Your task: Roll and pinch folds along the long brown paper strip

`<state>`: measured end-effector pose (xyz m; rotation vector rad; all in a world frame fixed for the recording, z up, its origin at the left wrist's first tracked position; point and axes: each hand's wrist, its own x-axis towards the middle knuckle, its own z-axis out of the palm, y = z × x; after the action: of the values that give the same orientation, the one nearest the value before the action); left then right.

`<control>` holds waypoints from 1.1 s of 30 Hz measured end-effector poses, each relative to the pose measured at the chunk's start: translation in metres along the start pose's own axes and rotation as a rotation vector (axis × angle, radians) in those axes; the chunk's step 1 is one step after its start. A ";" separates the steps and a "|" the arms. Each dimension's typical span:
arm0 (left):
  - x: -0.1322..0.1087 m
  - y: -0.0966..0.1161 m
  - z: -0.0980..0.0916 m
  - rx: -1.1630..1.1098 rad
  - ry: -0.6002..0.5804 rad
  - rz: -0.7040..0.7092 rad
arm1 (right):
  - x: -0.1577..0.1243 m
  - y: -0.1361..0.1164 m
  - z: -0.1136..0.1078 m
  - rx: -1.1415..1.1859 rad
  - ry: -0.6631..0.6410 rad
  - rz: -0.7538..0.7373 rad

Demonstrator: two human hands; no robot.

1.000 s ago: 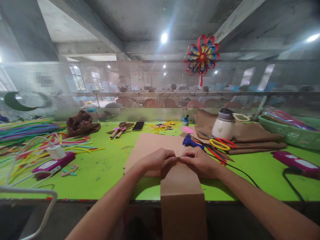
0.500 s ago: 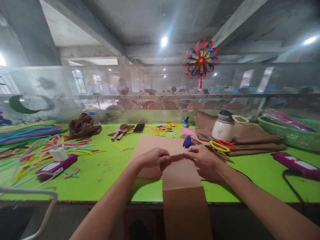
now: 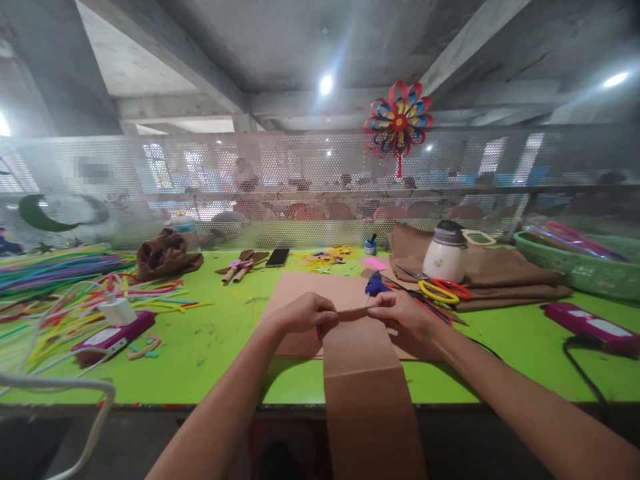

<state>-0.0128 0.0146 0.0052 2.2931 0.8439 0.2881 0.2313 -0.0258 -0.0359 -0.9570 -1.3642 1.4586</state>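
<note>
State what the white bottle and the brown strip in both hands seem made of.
Brown strip: matte, probably paper or thin card; it shows a straight crease. White bottle: smooth, perhaps plastic or coated metal; its even surface fits both.

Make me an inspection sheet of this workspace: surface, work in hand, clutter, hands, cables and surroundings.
Surface: green tabletop, specked and marked.
Job's things: brown paper strip, creased across, hanging over the front edge; tan sheet lying flat.
Clutter: colored strips left; phone and yellow scraps mid; scissors, flask and folded brown material right.
Hands: left hand and right hand pinch the paper's far end.
Cables: black cable by the right-hand purple power strip.
Surroundings: perforated screen, hanging flower ornament.
</note>
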 end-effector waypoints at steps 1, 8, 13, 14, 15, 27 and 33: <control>0.000 -0.001 0.001 0.013 0.010 0.009 | -0.003 -0.001 0.002 0.041 -0.010 0.024; 0.001 -0.001 0.001 0.063 0.051 0.035 | -0.004 -0.002 0.002 0.028 -0.016 0.031; 0.002 -0.006 0.002 -0.011 -0.004 -0.001 | 0.012 0.009 -0.009 -0.263 0.043 -0.096; 0.003 -0.008 0.003 -0.013 -0.004 -0.003 | 0.013 0.010 -0.010 -0.290 0.055 -0.113; 0.003 -0.009 0.003 -0.011 -0.003 -0.004 | 0.014 0.012 -0.011 -0.308 0.066 -0.126; 0.009 0.002 0.013 0.141 0.059 0.030 | 0.003 0.003 0.006 -0.537 0.174 -0.229; 0.012 -0.002 0.017 0.139 0.088 0.048 | -0.011 -0.010 0.020 -0.233 -0.031 -0.005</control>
<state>0.0023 0.0145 -0.0090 2.4474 0.8781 0.3646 0.2172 -0.0423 -0.0242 -1.0798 -1.5832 1.3351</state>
